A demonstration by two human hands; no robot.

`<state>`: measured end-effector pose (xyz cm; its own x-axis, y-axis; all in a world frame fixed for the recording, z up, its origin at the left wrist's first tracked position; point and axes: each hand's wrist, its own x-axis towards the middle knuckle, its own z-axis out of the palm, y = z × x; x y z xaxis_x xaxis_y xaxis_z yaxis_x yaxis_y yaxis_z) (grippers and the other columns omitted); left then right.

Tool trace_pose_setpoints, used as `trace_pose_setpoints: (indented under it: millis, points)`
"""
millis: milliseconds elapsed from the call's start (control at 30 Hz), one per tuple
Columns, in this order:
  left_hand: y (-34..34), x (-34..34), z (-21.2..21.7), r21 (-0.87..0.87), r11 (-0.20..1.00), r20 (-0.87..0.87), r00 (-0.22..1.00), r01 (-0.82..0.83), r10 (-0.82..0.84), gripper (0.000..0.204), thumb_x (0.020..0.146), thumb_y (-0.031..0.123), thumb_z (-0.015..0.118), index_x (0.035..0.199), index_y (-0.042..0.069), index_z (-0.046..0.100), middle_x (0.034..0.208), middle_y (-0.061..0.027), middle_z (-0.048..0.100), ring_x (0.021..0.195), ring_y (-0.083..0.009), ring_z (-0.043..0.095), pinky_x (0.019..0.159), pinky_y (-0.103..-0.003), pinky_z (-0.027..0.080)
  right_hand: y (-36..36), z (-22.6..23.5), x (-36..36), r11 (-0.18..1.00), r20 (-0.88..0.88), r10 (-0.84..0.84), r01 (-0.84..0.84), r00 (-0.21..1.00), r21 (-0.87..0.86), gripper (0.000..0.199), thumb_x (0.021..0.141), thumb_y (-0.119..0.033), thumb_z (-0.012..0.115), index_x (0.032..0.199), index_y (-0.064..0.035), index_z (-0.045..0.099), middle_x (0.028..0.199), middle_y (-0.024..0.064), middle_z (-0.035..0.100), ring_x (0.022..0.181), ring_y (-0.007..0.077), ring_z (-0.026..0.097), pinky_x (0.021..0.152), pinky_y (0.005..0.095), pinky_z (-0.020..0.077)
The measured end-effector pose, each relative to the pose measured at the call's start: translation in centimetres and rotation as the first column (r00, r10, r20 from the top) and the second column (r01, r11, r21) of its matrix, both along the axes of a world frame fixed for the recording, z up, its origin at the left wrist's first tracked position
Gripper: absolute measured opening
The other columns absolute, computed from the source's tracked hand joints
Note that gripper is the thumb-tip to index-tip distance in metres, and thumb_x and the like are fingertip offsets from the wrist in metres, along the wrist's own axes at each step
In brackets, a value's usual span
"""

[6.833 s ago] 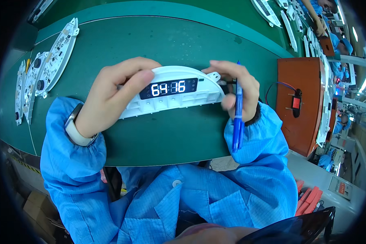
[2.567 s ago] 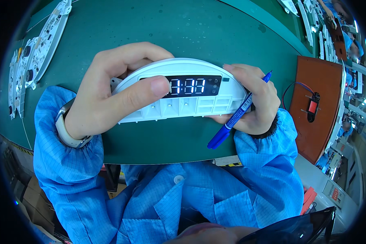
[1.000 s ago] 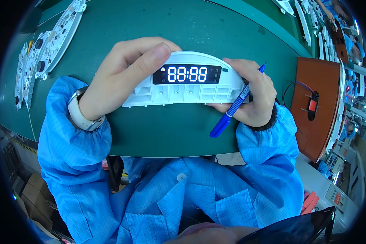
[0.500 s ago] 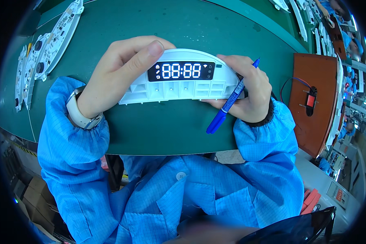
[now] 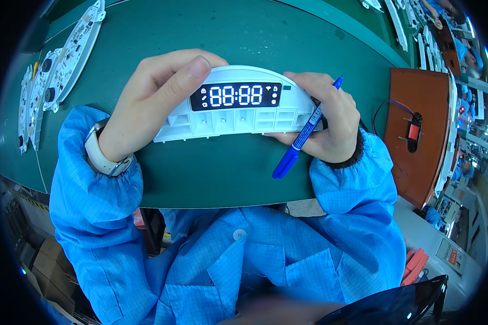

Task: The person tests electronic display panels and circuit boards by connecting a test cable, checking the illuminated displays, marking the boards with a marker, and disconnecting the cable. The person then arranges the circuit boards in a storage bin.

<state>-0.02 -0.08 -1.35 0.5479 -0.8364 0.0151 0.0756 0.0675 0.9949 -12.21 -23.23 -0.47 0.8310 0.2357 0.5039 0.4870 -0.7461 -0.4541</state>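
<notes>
Between my two hands is a white curved display panel (image 5: 222,122), its arched edge facing away from me. Lit white digits and small icons glow on the panel's black display window (image 5: 236,96). My left hand (image 5: 146,100) grips the panel's left end, thumb on top near the window; its other fingers are partly hidden behind. At the right end, my right hand (image 5: 331,116) pinches the panel between thumb and fingers. That same hand also carries a blue marker pen (image 5: 298,142), slanting across the panel's right end with its thick blue end toward me.
Several white curved panels with circuit boards (image 5: 73,57) lie at the left on the green table (image 5: 228,179). A brown box (image 5: 412,135) with a black-and-red part and wires stands at the right. Further right are more white panels (image 5: 425,49) and people in blue.
The panel has shifted slightly left and tilted a little, its left end lower. More of the right-hand icons are lit now. Both hands keep their hold.
</notes>
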Motion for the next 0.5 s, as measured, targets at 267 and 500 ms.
trace_pose_setpoints:
  millis: [267, 500]
  points:
    - [0.08, 0.06, -0.10, 0.004, 1.000, -0.011, 1.000, 0.007, -0.007, 0.040, 0.100, 0.035, 0.046, 0.109, 0.000, 0.064, 0.090, -0.0061, 0.067, 0.081, -0.0089, 0.062, 0.071, -0.020, 0.050, 0.00, 0.00, -0.17, 1.000, -0.039, -0.012, 0.011, 0.999, -0.018, 0.062, 0.063, -0.028, 0.086, 0.110, -0.0012, 0.057, 0.099, 0.0152, 0.067, 0.080, 0.0270, 0.068, 0.065, 0.0323, 0.0547]
    - [0.12, 0.00, -0.51, -0.004, 1.000, -0.008, 1.000, -0.003, 0.003, 0.040, 0.100, 0.037, 0.045, 0.110, 0.003, 0.063, 0.091, -0.0064, 0.068, 0.076, -0.0076, 0.064, 0.064, -0.018, 0.051, -0.08, 0.12, -0.25, 1.000, -0.067, 0.005, -0.007, 0.998, -0.022, 0.070, 0.061, -0.025, 0.089, 0.115, 0.0010, 0.053, 0.104, 0.0200, 0.066, 0.090, 0.0313, 0.068, 0.074, 0.0347, 0.0547]
